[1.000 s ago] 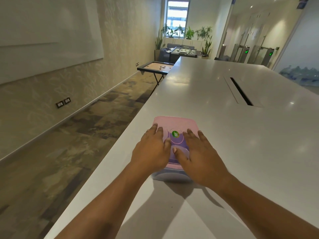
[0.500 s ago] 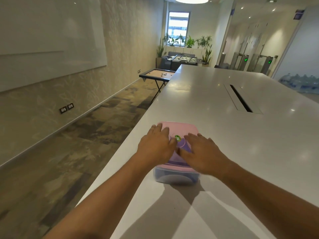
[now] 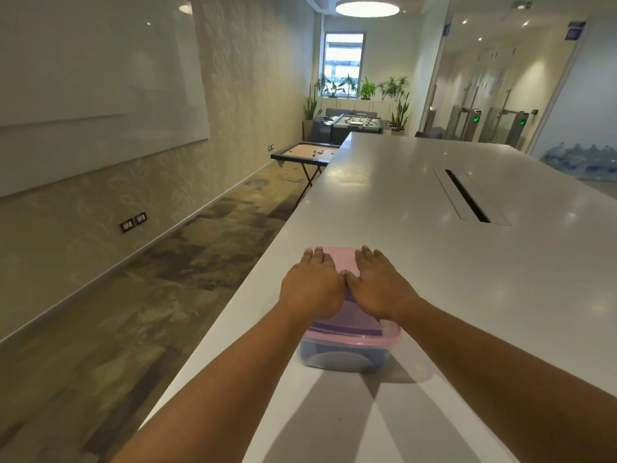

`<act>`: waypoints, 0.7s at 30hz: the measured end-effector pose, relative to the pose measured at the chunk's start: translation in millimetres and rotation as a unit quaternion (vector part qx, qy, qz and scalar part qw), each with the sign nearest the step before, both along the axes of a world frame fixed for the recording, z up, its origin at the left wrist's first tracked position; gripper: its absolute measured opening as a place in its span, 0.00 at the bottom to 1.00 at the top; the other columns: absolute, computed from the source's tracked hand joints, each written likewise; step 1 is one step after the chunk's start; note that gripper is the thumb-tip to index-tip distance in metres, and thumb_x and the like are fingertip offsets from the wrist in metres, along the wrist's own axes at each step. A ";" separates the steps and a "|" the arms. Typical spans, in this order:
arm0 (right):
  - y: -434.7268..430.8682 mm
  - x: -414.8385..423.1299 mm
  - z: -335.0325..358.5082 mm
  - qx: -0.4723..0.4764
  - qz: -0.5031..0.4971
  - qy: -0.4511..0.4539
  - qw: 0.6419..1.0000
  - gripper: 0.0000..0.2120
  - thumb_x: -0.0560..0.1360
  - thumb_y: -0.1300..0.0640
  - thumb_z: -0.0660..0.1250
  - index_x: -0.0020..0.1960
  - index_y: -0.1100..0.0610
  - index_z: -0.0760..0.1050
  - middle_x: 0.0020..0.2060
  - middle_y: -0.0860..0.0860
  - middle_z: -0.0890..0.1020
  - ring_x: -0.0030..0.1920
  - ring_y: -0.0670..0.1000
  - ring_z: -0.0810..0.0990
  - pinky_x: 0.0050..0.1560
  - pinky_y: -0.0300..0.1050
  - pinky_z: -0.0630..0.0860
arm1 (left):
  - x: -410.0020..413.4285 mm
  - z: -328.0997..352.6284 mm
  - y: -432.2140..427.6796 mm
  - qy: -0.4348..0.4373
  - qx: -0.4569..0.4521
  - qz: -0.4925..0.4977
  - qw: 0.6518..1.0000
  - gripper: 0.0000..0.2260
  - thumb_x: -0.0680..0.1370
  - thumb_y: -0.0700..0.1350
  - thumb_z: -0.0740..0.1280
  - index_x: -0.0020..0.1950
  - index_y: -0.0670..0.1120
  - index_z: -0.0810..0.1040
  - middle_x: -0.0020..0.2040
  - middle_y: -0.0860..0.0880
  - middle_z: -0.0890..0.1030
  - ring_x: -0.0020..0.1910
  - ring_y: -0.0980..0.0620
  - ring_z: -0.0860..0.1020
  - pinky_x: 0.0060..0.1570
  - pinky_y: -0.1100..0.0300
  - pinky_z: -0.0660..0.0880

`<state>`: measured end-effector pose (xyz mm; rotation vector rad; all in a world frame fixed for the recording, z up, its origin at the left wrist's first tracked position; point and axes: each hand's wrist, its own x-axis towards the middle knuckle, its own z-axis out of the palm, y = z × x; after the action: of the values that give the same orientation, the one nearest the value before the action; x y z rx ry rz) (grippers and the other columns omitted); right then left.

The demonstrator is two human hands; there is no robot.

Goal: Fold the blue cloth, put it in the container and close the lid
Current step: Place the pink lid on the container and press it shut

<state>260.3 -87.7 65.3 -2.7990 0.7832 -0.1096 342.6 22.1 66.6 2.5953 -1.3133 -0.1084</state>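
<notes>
Both palms, left hand [image 3: 312, 289] and right hand [image 3: 380, 289], are pressing flat and open on the pink lid [image 3: 340, 260], gripping nothing. Thin plastic is probably flexing; pressing along the container [image 3: 344, 357] rim should seat it.

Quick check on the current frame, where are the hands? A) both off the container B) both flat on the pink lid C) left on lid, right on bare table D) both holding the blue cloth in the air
B: the left hand and right hand lie palm-down side by side on the pink lid, which sits on the container with the blue cloth showing through its clear wall.
</notes>
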 end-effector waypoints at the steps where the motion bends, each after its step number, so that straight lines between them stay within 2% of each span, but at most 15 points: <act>1: 0.0 -0.7 -0.3 -0.004 0.003 0.004 1.000 0.31 0.82 0.45 0.48 0.79 0.60 0.50 0.79 0.57 0.53 0.79 0.57 0.50 0.77 0.53 0.50 | 0.6 -2.3 -0.3 -0.003 -0.006 -0.001 1.000 0.27 0.81 0.50 0.51 0.77 0.37 0.52 0.79 0.39 0.54 0.78 0.42 0.51 0.75 0.47 0.55; 5: 9.2 -6.8 3.1 -0.037 0.018 0.017 0.999 0.29 0.82 0.46 0.46 0.77 0.62 0.54 0.78 0.60 0.58 0.77 0.59 0.57 0.75 0.54 0.56 | 1.2 -0.1 0.9 -0.006 -0.006 -0.005 1.000 0.29 0.80 0.50 0.53 0.76 0.37 0.52 0.78 0.39 0.55 0.78 0.42 0.52 0.75 0.47 0.56; 11: 29.4 -25.7 -0.1 -0.029 0.014 0.015 0.999 0.29 0.82 0.45 0.45 0.79 0.57 0.49 0.80 0.54 0.52 0.79 0.55 0.50 0.77 0.55 0.54 | -0.9 2.5 -1.3 -0.004 -0.021 0.012 1.000 0.26 0.82 0.49 0.51 0.77 0.39 0.52 0.79 0.42 0.53 0.78 0.45 0.50 0.75 0.50 0.54; 13: 31.3 -27.5 -0.9 -0.029 0.008 0.008 1.000 0.30 0.82 0.43 0.45 0.79 0.55 0.49 0.80 0.52 0.52 0.79 0.54 0.49 0.77 0.55 0.53 | 0.2 4.5 -1.7 0.052 -0.087 0.036 0.994 0.24 0.82 0.48 0.54 0.76 0.41 0.57 0.79 0.44 0.57 0.78 0.46 0.55 0.73 0.52 0.56; 15: 33.0 -28.5 -0.5 -0.027 0.008 0.008 1.000 0.30 0.81 0.42 0.45 0.79 0.55 0.49 0.80 0.52 0.52 0.79 0.54 0.50 0.77 0.55 0.53 | -0.5 8.7 4.3 0.153 -0.229 0.092 0.957 0.21 0.81 0.46 0.58 0.74 0.45 0.64 0.75 0.46 0.66 0.73 0.46 0.65 0.69 0.54 0.64; 17: 34.3 -29.2 2.7 -0.034 0.009 0.017 0.999 0.31 0.81 0.41 0.44 0.79 0.55 0.48 0.80 0.52 0.52 0.79 0.55 0.49 0.77 0.55 0.52 | -5.0 5.2 19.6 0.208 -0.372 0.146 0.893 0.17 0.81 0.46 0.60 0.70 0.49 0.69 0.71 0.48 0.72 0.67 0.47 0.72 0.61 0.58 0.71; 19: 34.4 -30.1 7.6 -0.053 0.015 0.032 0.998 0.31 0.81 0.42 0.43 0.79 0.55 0.47 0.80 0.53 0.51 0.79 0.56 0.49 0.77 0.55 0.49 | -19.3 -12.3 40.3 0.239 -0.453 0.182 0.839 0.15 0.81 0.47 0.60 0.68 0.51 0.70 0.67 0.50 0.75 0.63 0.48 0.75 0.53 0.61 0.75; 21: 39.6 -30.8 11.4 -0.088 0.057 0.037 0.994 0.30 0.81 0.42 0.43 0.79 0.54 0.47 0.80 0.52 0.50 0.79 0.55 0.48 0.78 0.55 0.47 | -40.4 -34.1 59.7 0.295 -0.499 0.205 0.789 0.13 0.81 0.47 0.59 0.66 0.51 0.71 0.63 0.52 0.76 0.57 0.50 0.78 0.50 0.62 0.79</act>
<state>229.5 -48.1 76.6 -3.0237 0.6559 -0.0576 302.3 81.8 32.5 1.6267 -0.3519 -0.0970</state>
